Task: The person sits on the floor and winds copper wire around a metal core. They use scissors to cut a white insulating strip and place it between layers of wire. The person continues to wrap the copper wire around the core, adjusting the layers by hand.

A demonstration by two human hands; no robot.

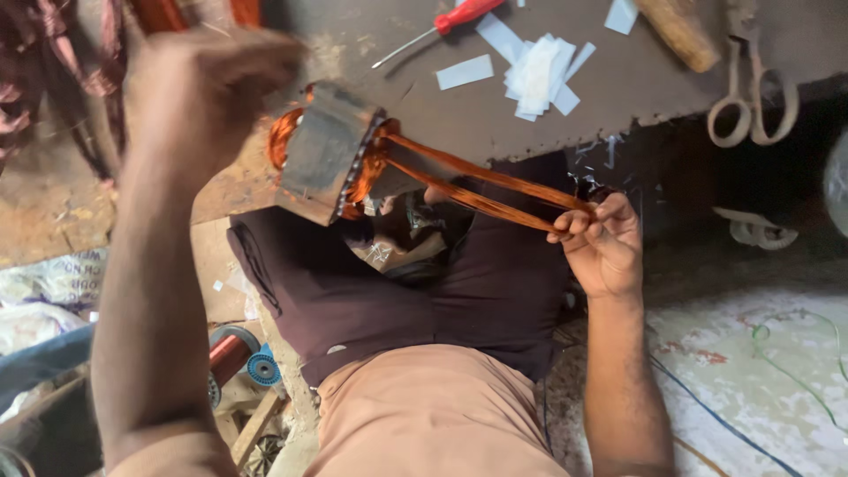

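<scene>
The dark work table point(618, 84) fills the upper part of the frame, and my legs in dark trousers point(397, 291) lie below it. The motor stator point(329, 152) stands at the table edge, upper middle, tilted. My left hand point(208, 84) is raised at the upper left, blurred, so I cannot tell if it grips something. My right hand point(603, 245), at middle right, is closed around the loop of copper wire point(481, 181) that runs out from the stator. Scissors point(751, 93), a red screwdriver point(442, 24) and white paper strips point(539, 71) lie on the table.
</scene>
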